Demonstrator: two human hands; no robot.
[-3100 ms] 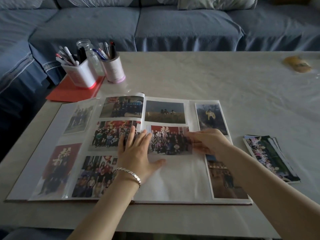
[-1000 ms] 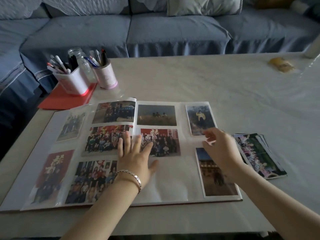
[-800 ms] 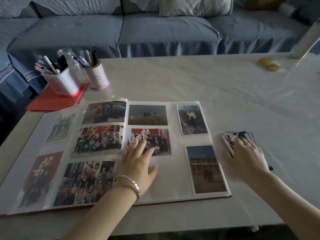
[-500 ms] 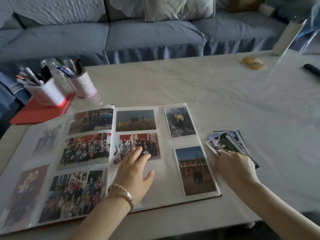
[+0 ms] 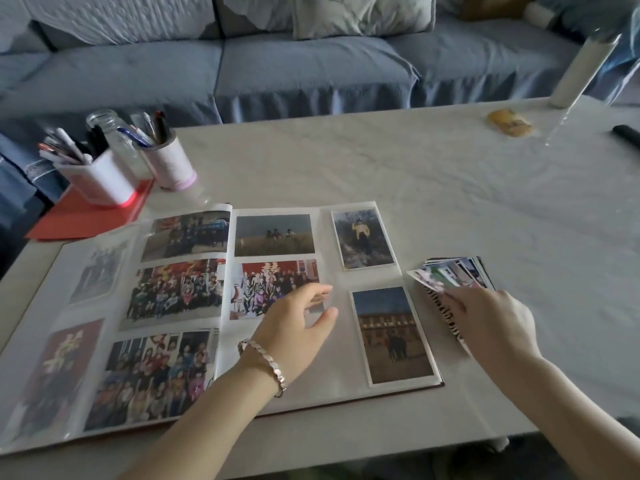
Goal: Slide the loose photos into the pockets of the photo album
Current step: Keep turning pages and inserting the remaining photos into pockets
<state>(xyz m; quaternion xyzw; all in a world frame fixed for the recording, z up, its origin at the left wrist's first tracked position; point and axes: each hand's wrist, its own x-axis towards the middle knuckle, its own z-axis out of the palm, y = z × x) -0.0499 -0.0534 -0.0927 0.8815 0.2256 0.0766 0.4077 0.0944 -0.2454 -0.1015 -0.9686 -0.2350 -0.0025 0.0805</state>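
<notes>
The photo album (image 5: 332, 386) lies open on the table, most pockets filled with photos. On its right page the lower middle pocket (image 5: 329, 362) holds nothing. My left hand (image 5: 298, 327) hovers over that page, fingers apart, holding nothing. A stack of loose photos (image 5: 460, 268) lies on the table just right of the album. My right hand (image 5: 491, 323) grips one loose photo (image 5: 436, 292) by its edge and lifts it, tilted, off the stack.
Two pen cups (image 5: 104, 174) and a glass jar (image 5: 104, 126) stand on a red folder (image 5: 90, 216) at the back left. A yellow object (image 5: 509, 123), a white cylinder (image 5: 578, 74) and a black object (image 5: 627, 135) sit at the back right. A blue sofa (image 5: 311, 64) lies behind.
My right hand left the album page, reached the loose stack and picked a photo off it. My left hand lifted from the page and shifted right. The view turned right.
</notes>
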